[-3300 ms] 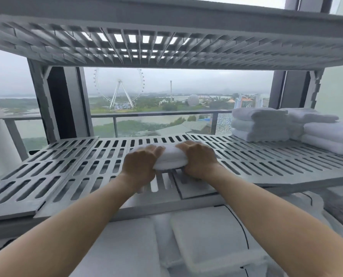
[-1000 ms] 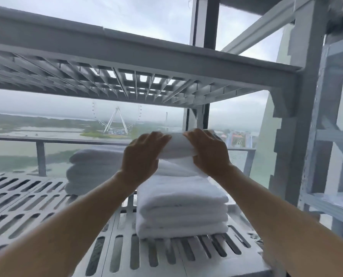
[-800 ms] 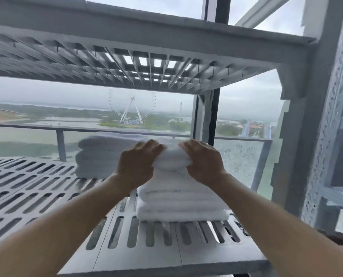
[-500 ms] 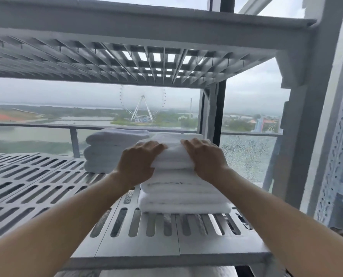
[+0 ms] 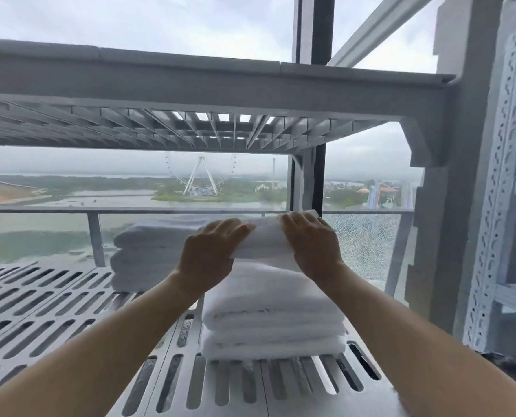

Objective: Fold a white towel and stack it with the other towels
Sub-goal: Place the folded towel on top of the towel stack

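Gripping the folded white towel [image 5: 262, 240] at each end, the left hand [image 5: 208, 255] and right hand [image 5: 312, 246] hold it on top of the stack [image 5: 273, 314] directly beneath them. Folding looks done; only letting go and squaring it seems left.

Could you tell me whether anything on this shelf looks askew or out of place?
Nothing stands out. Both hands, left and right, hold the folded towel on the near stack, which sits square on the slatted shelf; the far stack looks neat.
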`<state>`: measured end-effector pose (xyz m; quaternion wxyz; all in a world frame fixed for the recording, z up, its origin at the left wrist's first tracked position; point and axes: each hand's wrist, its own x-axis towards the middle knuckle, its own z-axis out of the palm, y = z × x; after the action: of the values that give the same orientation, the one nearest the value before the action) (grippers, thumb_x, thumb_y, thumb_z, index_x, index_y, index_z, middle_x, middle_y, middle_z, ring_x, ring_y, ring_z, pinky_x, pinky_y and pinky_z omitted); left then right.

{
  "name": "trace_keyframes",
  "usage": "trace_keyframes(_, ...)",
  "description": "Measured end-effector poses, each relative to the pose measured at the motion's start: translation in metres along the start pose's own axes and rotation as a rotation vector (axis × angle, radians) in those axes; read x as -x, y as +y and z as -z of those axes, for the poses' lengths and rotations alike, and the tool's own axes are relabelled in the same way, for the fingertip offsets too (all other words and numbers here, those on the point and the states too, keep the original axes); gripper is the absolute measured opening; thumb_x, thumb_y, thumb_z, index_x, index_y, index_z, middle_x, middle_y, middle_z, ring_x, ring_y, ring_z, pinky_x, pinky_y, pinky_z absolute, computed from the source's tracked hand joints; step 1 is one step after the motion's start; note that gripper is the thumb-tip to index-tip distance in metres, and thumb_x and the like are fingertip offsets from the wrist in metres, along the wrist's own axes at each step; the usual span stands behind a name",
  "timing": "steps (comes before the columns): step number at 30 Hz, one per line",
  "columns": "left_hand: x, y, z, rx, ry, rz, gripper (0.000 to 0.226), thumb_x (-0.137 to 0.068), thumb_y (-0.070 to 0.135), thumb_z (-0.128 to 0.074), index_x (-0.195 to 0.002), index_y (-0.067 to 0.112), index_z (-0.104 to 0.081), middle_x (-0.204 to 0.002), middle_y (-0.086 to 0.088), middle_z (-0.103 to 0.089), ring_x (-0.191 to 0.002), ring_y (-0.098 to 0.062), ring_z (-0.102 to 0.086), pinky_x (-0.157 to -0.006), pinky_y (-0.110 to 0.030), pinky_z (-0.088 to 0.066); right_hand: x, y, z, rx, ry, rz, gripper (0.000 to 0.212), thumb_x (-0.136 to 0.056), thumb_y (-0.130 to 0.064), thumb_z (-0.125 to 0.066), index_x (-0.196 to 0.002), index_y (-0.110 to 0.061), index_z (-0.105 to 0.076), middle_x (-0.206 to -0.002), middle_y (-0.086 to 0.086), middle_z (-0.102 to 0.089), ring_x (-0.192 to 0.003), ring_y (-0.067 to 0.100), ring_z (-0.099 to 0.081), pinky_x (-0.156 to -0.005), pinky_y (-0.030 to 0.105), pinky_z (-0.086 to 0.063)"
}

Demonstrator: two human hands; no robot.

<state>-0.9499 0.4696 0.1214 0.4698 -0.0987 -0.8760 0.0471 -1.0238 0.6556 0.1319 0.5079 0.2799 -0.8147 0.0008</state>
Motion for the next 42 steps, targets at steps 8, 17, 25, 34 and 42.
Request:
trace_keyframes(8,0.012,-0.003,-0.032,0.053,-0.193,-0.110,0.060,-0.064,0.009,-0.073,-0.121,0.024,-0.061,-0.120,-0.004,-0.063,-0.105,-0.027,-0.062,-0.084,-0.040,-0.050,0.023,0.002,-0.014,-0.083,-0.394,-0.003,0.046,-0.079,-0.002,-0.053,-0.122,-0.014,-0.044,-0.119,0.006,-0.054,-0.111,0.028,-0.052,-0.090,0.037,-0.045)
trace_keyframes(17,0.024,-0.014,-0.027,0.118,-0.350,-0.102,0.060,-0.084,0.018,-0.056,-0.140,0.032,-0.038,-0.147,-0.002,-0.036,-0.136,-0.022,-0.031,-0.110,-0.041,-0.028,0.034,-0.009,-0.020,-0.189,-0.445,0.064,0.074,-0.080,-0.011,-0.058,-0.143,-0.028,-0.025,-0.150,-0.005,-0.031,-0.138,0.016,-0.027,-0.114,0.034,-0.019)
trace_keyframes(25,0.032,0.002,-0.013,0.098,-0.191,-0.152,0.060,-0.059,0.031,-0.074,-0.118,0.028,-0.061,-0.116,0.002,-0.065,-0.098,-0.025,-0.064,-0.080,-0.039,-0.052,0.044,0.004,-0.015,-0.252,-0.452,0.073,0.071,-0.072,-0.025,-0.060,-0.137,-0.036,-0.035,-0.142,-0.011,-0.042,-0.130,0.013,-0.037,-0.106,0.029,-0.028)
trace_keyframes(34,-0.033,-0.009,-0.013,0.447,-0.496,0.134,0.040,-0.087,0.036,-0.034,-0.106,0.026,-0.068,-0.117,-0.001,-0.064,-0.105,-0.020,-0.057,-0.091,-0.037,-0.045,-0.025,0.011,-0.013,-0.711,-0.629,-0.098,0.032,-0.096,-0.029,-0.039,-0.101,-0.008,-0.061,-0.104,0.009,-0.065,-0.095,0.022,-0.057,-0.084,0.032,-0.041)
trace_keyframes(42,-0.037,-0.019,-0.061,0.331,-0.816,0.222,0.042,-0.097,0.044,-0.027,-0.138,0.040,-0.038,-0.150,0.015,-0.031,-0.139,-0.013,-0.023,-0.113,-0.041,-0.012,-0.014,0.007,-0.071,-0.495,-0.876,-0.188,0.049,-0.090,-0.058,-0.025,-0.136,-0.044,-0.037,-0.149,-0.010,-0.035,-0.138,0.015,-0.029,-0.114,0.036,-0.018)
